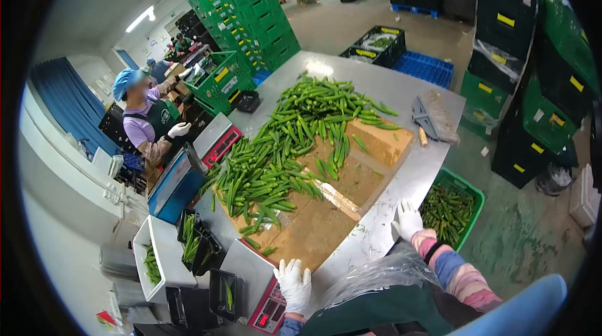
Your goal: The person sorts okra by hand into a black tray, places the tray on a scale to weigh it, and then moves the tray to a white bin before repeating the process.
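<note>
With both grips open and empty, left hand [293, 283] by the scale [266, 308], right hand [409, 220] on the tabletop [411, 173] edge, the okra [282, 148] heaped on cardboard [320, 229] ahead could slide floorward past the basket [469, 187] if nudged carelessly.

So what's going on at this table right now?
A person in white gloves stands at a metal table piled with okra on cardboard. The left hand is open by a scale; the right hand is open at the table edge beside a green crate of okra. A co-worker stands at far left.
</note>
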{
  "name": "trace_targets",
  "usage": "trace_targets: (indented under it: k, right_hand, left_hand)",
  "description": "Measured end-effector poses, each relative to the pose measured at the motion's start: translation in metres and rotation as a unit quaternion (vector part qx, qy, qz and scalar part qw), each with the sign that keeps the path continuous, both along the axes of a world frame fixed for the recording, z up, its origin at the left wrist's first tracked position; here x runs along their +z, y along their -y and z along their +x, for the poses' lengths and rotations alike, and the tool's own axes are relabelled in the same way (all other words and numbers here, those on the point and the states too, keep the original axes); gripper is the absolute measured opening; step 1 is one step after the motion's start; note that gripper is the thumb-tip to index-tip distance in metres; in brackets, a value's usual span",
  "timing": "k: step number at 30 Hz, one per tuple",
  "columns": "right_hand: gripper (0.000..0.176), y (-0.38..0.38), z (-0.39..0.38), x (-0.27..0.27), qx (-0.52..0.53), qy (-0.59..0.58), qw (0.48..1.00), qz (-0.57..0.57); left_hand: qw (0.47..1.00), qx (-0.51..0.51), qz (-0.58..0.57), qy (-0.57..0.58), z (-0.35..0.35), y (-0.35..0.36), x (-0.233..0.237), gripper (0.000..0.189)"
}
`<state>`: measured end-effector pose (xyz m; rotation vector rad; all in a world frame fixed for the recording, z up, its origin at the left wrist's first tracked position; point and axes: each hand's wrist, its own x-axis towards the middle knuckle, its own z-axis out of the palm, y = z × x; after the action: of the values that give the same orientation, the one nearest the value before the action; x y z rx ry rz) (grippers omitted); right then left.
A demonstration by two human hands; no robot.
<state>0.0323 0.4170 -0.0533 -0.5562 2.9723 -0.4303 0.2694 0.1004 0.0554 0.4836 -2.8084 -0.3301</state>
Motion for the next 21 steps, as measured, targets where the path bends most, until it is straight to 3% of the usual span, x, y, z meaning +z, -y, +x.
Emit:
trace_targets:
  k: [1, 5, 15, 18, 21]
  right_hand:
    - [0.079, -0.001, -0.007, -0.004, 0.010, -0.013, 0.999, 0.037]
    - [0.086, -0.007, -0.004, -0.015, 0.008, -0.029, 1.000, -0.001]
    - [0.089, -0.010, -0.010, -0.009, 0.020, 0.014, 0.999, 0.034]
    - [0.070, -0.014, -0.022, -0.003, 0.011, 0.015, 1.000, -0.004]
    - [0.048, -0.036, -0.076, 0.030, -0.045, 0.252, 0.957, -0.138]
  left_hand:
    - [1.000, -0.004, 0.005, -0.003, 0.001, -0.004, 0.003, 0.038]
    - [0.998, 0.022, 0.048, -0.016, 0.012, -0.019, -0.005, 0.037]
    - [0.994, 0.021, 0.094, -0.053, -0.007, -0.034, 0.005, 0.031]
    - [0.991, 0.038, 0.117, -0.053, -0.016, -0.027, 0.001, 0.028]
    - [0.982, 0.067, 0.174, -0.019, -0.042, -0.023, 0.006, 0.028]
